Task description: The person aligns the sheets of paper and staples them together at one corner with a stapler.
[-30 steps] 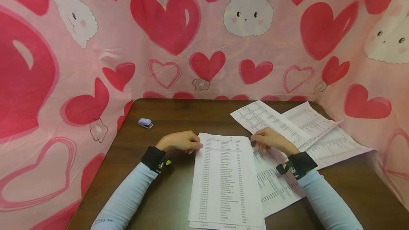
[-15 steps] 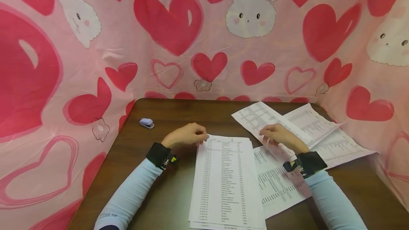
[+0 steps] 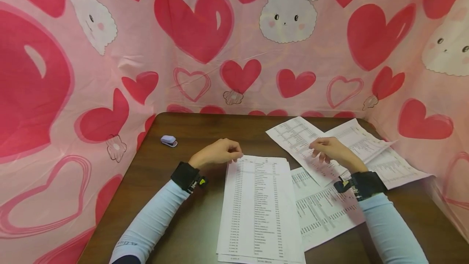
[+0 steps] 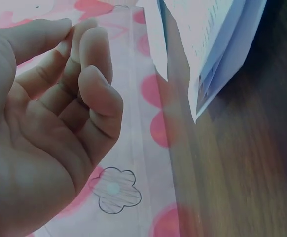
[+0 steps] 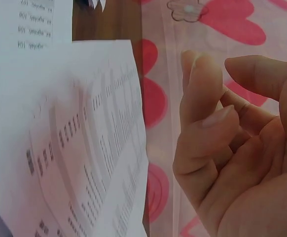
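Observation:
A stack of printed sheets [image 3: 256, 207] lies at the middle front of the table. My left hand [image 3: 218, 152] is at its far left corner. In the left wrist view its fingers [image 4: 96, 94] are loosely curled, the thumb tip close to the index fingertip, with no paper between them; the layered corner of the stack [image 4: 217, 64] is apart from them. Over the loose printed sheets [image 3: 329, 215] to the right, my right hand [image 3: 335, 152] hovers. Its fingers [image 5: 202, 138] are loosely bent, the thumb is apart, and nothing is held.
A small lilac stapler [image 3: 168, 140] stands at the far left of the brown wooden table [image 3: 205, 127]. More loose sheets [image 3: 403, 170] overlap at the back right. A pink cloth [image 3: 256, 101] with hearts and rabbits encloses the table's back and sides.
My right hand has moved away from the stack's far right corner, to the right. My left hand has shifted slightly right and back along the far left corner. The sheets look nearly unmoved.

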`<state>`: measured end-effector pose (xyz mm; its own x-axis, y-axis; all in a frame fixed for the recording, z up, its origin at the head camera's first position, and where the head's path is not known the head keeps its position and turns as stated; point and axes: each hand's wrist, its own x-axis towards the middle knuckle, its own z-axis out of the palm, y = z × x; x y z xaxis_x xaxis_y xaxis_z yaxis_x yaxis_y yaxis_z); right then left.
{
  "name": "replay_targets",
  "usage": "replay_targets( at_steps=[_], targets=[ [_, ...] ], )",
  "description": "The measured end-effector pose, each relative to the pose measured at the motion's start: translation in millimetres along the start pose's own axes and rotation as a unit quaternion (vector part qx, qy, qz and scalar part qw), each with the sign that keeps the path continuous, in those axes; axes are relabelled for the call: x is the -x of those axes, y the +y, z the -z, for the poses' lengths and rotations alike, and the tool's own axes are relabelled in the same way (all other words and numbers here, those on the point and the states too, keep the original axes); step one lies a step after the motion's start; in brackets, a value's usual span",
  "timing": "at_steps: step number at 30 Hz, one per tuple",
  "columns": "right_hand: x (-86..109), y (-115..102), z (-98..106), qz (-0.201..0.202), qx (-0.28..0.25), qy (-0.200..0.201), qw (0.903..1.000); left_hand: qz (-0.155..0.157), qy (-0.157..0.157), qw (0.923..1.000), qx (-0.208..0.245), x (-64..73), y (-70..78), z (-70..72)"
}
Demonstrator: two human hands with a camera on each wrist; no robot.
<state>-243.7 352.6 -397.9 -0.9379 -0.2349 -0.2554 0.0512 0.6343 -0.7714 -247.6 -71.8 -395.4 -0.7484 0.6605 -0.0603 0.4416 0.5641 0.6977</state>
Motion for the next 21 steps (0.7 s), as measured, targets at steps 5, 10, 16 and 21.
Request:
replay_targets(
  at_steps=[5,10,16,21],
  targets=[
    [3.4,8,9,-0.008,0.004,0.010,0.9999,-0.013,0.009,0.9999,-0.006,-5.6,3.9,-2.9],
    [10.2,16,19,-0.014,0.015,0.025,0.9995,-0.028,0.012,0.9995,-0.012,-12.6,11.1,-7.3],
    [13.5,28,29,-0.032,0.040,0.036,0.9981,-0.045,0.010,0.9986,-0.028,-23.6,19.1,-15.3],
    [15.5,35,36,-0.054,0.043,0.037,0.9969,-0.052,0.002,0.9984,-0.023,-34.6,26.1,-23.4]
  ],
)
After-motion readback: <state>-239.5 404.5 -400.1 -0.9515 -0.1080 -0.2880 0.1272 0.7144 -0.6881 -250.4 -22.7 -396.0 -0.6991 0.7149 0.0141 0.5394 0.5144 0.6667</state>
